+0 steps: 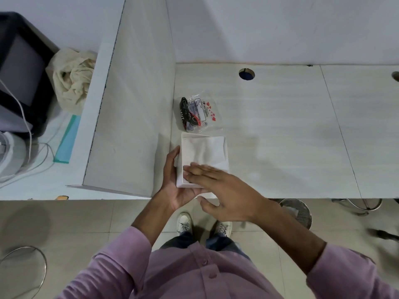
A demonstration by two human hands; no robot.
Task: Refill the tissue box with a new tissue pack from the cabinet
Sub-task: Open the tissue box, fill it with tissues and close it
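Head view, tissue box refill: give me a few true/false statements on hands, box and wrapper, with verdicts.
1. The white square tissue box sits open with white tissues showing inside. True.
2. The right hand grips the crumpled clear plastic wrapper. False: the wrapper lies alone on the pale wood-grain desk, beyond the box; the right hand lies flat over the box's near end.
3. The left hand cups the box's left side and near corner. True.
4. The box stands on the floor. False: it is on the desk at its front edge.
5. The wrapper lies to the right of the round cable hole. False: it is left of and nearer than the hole.
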